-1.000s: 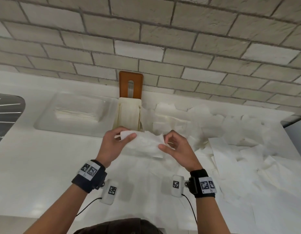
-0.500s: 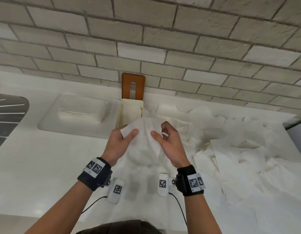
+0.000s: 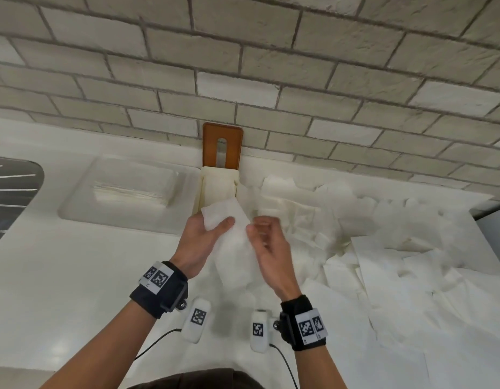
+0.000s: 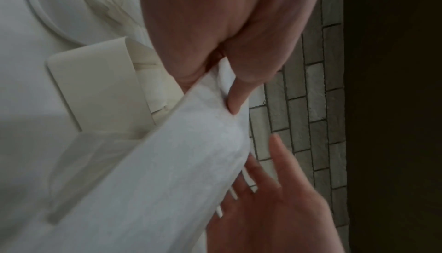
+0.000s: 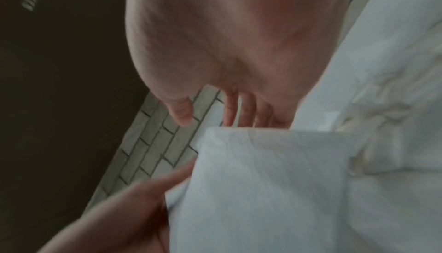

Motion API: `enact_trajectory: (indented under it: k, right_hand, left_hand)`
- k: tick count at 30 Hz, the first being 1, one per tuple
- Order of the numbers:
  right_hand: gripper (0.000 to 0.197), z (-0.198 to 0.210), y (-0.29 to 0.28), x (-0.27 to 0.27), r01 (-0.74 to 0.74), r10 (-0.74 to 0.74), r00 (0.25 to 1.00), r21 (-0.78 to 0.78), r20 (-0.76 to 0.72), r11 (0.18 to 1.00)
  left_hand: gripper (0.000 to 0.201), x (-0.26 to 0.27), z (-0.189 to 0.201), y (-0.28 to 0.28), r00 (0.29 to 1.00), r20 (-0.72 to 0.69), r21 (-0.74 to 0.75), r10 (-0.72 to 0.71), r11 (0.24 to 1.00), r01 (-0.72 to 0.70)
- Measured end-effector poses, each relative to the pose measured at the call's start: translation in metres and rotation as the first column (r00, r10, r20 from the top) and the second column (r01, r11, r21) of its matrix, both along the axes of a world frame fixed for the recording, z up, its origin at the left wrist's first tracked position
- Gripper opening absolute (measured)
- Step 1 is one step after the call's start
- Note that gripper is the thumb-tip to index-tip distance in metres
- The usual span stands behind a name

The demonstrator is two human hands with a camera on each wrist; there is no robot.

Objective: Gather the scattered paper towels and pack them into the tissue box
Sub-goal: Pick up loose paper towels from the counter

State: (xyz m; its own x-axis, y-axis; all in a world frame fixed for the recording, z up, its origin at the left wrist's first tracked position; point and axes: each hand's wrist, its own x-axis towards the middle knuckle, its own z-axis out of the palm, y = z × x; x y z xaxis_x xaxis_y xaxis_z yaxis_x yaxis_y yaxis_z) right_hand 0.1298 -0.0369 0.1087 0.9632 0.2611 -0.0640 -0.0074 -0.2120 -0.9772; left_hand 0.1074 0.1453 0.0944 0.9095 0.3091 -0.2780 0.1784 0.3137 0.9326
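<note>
One white paper towel [image 3: 234, 248] hangs lengthwise from my left hand [image 3: 215, 223], pinched near its top corner between thumb and fingers just in front of the tissue box. My right hand [image 3: 261, 228] is blurred beside the sheet, fingers loosely spread and holding nothing. The cream tissue box [image 3: 218, 183] stands open against the wall, its orange-brown slotted lid [image 3: 223, 144] leaning upright behind it. Many loose towels [image 3: 383, 248] cover the counter to the right. The left wrist view shows the thumb [image 4: 236, 102] on the towel [image 4: 179, 162] and the box [image 4: 95, 91]. The right wrist view shows my right hand [image 5: 210, 117] apart from the towel [image 5: 275, 181].
A clear shallow tray [image 3: 80, 203] holding a flat stack of towels [image 3: 133, 192] lies left of the box. A dark ribbed surface [image 3: 13, 186] sits at the far left. The brick wall [image 3: 271, 66] runs along the back of the white counter [image 3: 74, 276].
The towel, stretched sideways between both hands a second ago, now hangs lengthwise from the left hand alone. The right hand has let go, and both hands moved up toward the box.
</note>
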Motion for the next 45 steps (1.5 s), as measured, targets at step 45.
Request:
enact_trajectory:
  k: [45]
  right_hand:
    - [0.026,-0.099,-0.192,-0.005,-0.106,0.125,0.990,-0.911,-0.060,0.398]
  left_hand:
    - [0.021,-0.041,-0.039,-0.031,0.927,-0.039,0.637,-0.374,0.705,0.311]
